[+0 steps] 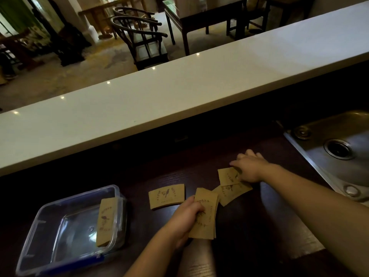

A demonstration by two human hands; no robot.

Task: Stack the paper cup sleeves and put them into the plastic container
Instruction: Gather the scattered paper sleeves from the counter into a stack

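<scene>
With your left hand (185, 214) pinching the stack (204, 213) and your right hand (249, 168) spread on loose sleeves (231, 186), hold these light, slippery cards by their edges.

Two bare forearms are seen reaching in from the lower edge of the view, with no sleeve, watch, ring or glove worn on either. The left hand (184, 218) is shown with short, rounded fingers and a plain wrist. The right hand (248, 167) is joined to a long forearm that is uncovered as far as the frame's edge.
</scene>
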